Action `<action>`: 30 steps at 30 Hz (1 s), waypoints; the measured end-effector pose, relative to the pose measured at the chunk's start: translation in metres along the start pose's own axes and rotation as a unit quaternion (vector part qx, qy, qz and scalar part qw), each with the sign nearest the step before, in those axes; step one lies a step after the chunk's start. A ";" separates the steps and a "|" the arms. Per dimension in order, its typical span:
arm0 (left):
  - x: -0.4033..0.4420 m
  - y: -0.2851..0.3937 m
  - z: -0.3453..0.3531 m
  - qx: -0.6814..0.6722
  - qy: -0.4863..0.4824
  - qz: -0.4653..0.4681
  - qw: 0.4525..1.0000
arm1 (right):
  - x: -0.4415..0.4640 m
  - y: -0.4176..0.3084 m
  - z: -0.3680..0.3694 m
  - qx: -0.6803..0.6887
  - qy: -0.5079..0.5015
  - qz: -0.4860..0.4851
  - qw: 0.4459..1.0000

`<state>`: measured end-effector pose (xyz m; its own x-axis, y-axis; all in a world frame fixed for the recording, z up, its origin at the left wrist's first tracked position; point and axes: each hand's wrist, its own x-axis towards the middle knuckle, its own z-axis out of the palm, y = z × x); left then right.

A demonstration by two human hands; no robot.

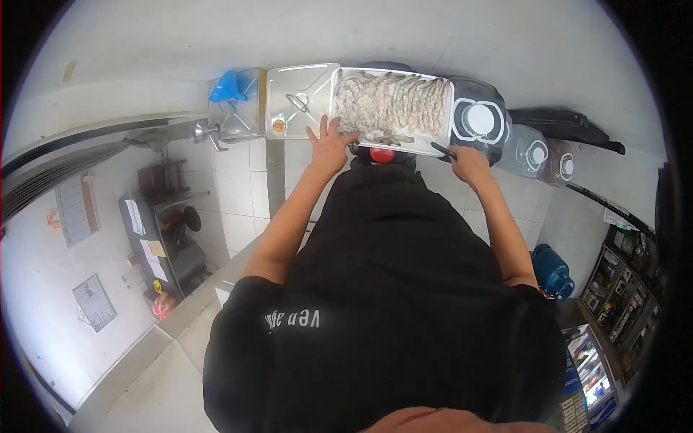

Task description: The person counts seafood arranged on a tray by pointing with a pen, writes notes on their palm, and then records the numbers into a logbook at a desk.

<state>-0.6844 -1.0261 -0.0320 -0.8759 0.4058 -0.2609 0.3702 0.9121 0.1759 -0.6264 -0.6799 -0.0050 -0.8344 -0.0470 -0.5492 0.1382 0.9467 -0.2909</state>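
A white tray [440, 148] holds rows of greyish, pale-coated pieces [393, 105] that look like shrimp. They are packed close together, with a looser cluster along the near edge. My left hand [330, 148] is at the tray's near left corner, fingers spread, with the fingertips by the rim and the nearest pieces. My right hand [471, 166] grips a black-handled utensil [442, 150] at the near right corner. Its far end lies over the tray and is too small to make out; it may be a knife.
Left of the tray stand a square metal tin [296, 94] and another tin bearing a blue funnel [228, 86]. On the right are a dark jug with a white lid [478, 120] and smaller white-capped jugs [535, 155]. A red round object [382, 155] shows below the tray. A blue gas cylinder [552, 270] stands farther right.
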 end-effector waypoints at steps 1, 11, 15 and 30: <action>0.002 0.001 -0.001 0.005 -0.002 -0.001 1.000 | 0.000 0.001 0.001 -0.001 0.001 0.002 1.000; 0.028 0.034 -0.010 0.030 -0.008 0.084 0.996 | -0.002 0.004 0.006 0.010 0.051 -0.027 0.998; 0.041 0.039 -0.014 0.045 -0.042 0.084 0.995 | -0.006 0.007 0.002 0.025 0.044 -0.019 0.999; 0.102 0.111 -0.099 -0.823 -0.292 -0.033 0.486 | -0.019 -0.012 -0.071 0.556 0.145 0.043 0.818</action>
<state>-0.7637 -0.8895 0.0551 -0.4546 0.7643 -0.4573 -0.8227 -0.1637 0.5444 -0.6502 -0.6675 0.0650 -0.8648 0.2352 -0.4435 0.4686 0.0610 -0.8813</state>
